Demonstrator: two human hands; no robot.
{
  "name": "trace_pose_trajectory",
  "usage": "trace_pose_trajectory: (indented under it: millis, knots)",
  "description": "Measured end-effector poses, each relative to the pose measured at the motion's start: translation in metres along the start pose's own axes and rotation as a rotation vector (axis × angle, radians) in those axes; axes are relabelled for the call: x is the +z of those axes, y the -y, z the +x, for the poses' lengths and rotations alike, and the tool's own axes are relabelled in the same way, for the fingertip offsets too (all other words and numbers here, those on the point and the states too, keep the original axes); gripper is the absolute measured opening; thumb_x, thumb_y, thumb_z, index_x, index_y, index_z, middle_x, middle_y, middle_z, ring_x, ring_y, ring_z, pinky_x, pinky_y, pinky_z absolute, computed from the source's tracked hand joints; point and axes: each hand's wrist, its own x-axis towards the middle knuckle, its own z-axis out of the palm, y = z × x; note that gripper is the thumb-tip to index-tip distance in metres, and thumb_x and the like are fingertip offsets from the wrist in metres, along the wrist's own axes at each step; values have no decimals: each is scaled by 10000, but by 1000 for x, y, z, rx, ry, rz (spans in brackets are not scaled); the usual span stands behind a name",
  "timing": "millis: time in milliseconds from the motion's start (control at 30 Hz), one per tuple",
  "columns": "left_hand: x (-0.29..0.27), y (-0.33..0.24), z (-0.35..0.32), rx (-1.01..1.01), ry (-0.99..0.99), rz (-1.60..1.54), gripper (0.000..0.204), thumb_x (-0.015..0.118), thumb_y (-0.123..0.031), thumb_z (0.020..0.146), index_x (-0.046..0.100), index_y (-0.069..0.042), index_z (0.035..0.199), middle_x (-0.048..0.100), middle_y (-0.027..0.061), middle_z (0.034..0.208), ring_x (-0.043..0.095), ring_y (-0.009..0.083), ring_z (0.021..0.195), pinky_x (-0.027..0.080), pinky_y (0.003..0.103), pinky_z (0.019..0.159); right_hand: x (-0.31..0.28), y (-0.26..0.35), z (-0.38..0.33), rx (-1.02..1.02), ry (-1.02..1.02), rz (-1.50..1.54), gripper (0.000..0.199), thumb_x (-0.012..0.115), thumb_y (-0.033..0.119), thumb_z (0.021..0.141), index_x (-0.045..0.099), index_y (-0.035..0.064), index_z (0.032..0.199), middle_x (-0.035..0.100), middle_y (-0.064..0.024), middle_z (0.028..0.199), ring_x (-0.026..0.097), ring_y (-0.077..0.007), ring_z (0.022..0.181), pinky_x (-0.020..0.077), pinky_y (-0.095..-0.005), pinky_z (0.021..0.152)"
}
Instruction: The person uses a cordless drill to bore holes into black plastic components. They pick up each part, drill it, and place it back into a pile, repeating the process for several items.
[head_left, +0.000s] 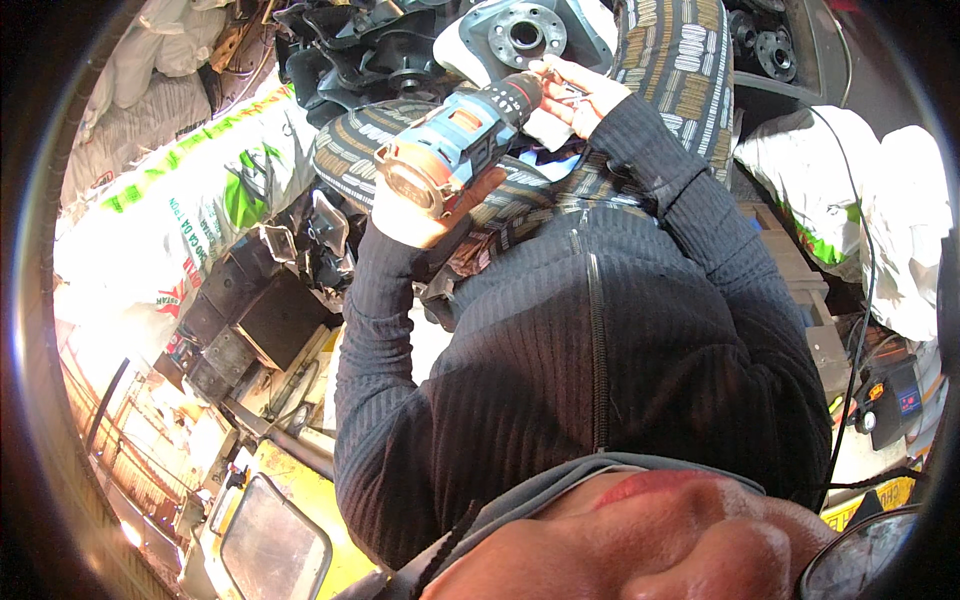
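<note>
My left hand (425,222) is wrapped round the rear of a blue cordless drill (462,138), which points up and to the right. At the drill's front end, beside its dark chuck (512,97), is my right hand (590,92). Its fingers are bent together around something small, pale and partly metallic that I cannot make out. Just beyond both hands sits a grey metal part with a round, holed flange (525,38). It lies on something white between my legs, which are in patterned trousers (675,60).
Several black moulded parts (400,70) are piled beyond the drill. More round flanged parts (775,52) lie in a dark bin (825,65) at the far right. White sacks stand left (215,190) and right (820,175). A black cable (868,250) hangs at the right.
</note>
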Motion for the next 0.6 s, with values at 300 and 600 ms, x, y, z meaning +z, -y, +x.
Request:
trace_pose_trajectory:
  millis: [300, 600]
  knots:
    - [4, 15, 12, 2, 105, 159, 712, 770, -334, 647, 427, -26, 1189, 551, 121, 1114, 548, 232, 1024, 431, 322, 897, 5, 1, 7, 76, 1, 194, 257, 540, 172, 881, 569, -30, 1038, 599, -122, 967, 591, -193, 875, 507, -296, 800]
    - [-5, 5, 29, -26, 33, -19, 452, 737, -236, 694, 563, -44, 1065, 607, 112, 1008, 600, 249, 901, 470, 360, 786, 3, 8, 21, -162, 1, -32, 240, 517, 212, 874, 559, -5, 966, 616, -131, 963, 618, -249, 839, 525, -331, 743]
